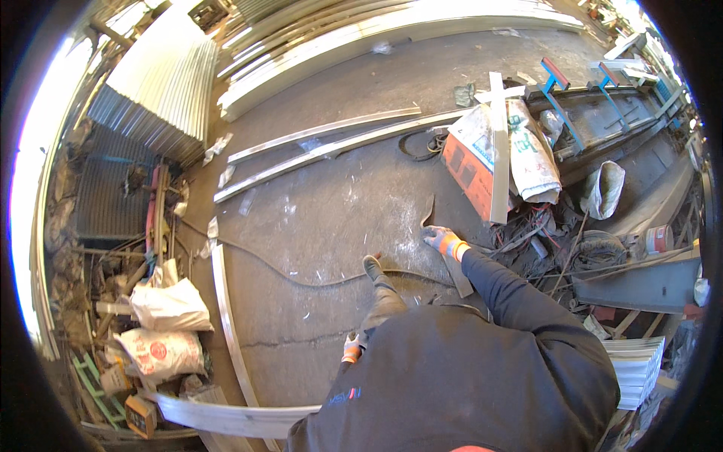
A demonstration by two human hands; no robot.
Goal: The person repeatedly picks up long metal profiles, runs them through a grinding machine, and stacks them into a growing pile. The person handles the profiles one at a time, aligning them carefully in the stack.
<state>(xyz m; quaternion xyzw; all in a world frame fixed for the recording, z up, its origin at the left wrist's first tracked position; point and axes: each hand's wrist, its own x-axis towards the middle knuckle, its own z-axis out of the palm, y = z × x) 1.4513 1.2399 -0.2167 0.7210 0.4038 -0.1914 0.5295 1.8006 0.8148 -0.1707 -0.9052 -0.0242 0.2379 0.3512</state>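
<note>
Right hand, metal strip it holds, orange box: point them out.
right hand (443,242): head view, back of the glove.
metal strip (431,212): head view, curved upper end.
orange box (468,175): head view, orange side face.

I am in a metal workshop yard with a bare concrete floor (324,218). Long steel profiles (324,143) lie across it, corrugated sheets (162,90) are stacked at one side, an orange welding machine (471,169) stands by blue steel trestles (561,87), and sacks (169,305) and scrap crowd the edges.
</note>
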